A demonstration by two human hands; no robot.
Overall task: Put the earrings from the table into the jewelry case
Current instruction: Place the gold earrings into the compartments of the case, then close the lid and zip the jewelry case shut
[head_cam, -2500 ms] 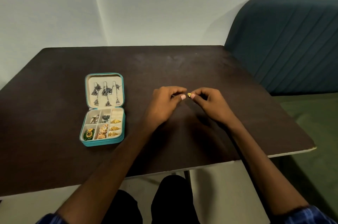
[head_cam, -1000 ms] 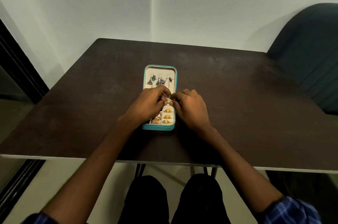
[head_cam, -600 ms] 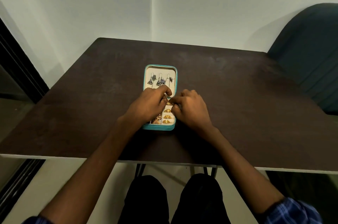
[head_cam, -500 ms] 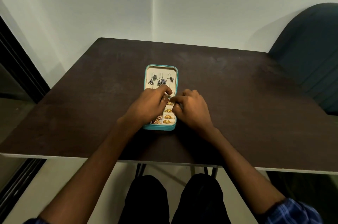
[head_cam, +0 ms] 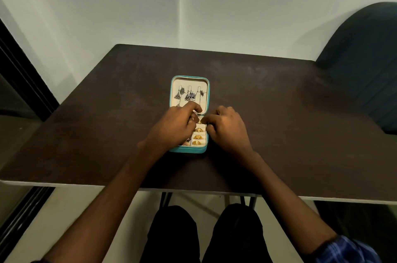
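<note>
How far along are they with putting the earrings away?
Nearly done, it seems. The jewelry case lies open with silver earrings hanging in its lid and gold earrings in the right-hand slots. The left hand and right hand are seating one small gold earring in the top slot. No loose earrings show on the table.

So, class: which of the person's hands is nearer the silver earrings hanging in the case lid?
Left. The left hand reaches up to the silver earrings, its fingertip at the lid's lower edge. The right hand sits lower, beside the case's right edge.
</note>
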